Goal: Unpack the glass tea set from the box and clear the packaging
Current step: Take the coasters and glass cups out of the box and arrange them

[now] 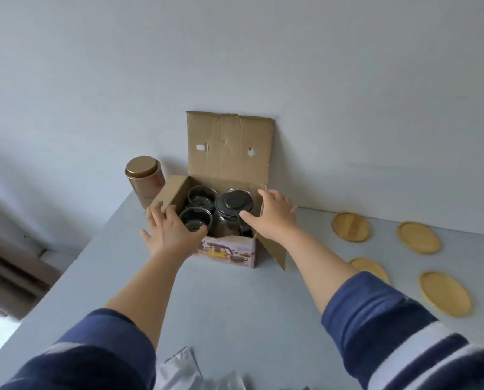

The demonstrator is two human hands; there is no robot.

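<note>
- Sitting open on grey tabletop (221,299) against the wall: cardboard box (226,250), lid flap standing up.
- Holding glass teapot (233,212) and glass cups (196,219) inside, still packed.
- Reaching in: left hand (170,230) and right hand (274,213), each grip spread apart, clamping nothing.
- Lying right of box: four wooden coasters (418,237).
- Standing left of box: gold tin (144,178).

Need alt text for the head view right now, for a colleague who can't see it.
Both open hands, left hand and right hand, reach to an open cardboard box holding a glass teapot and glass cups; four wooden coasters lie right.
</note>
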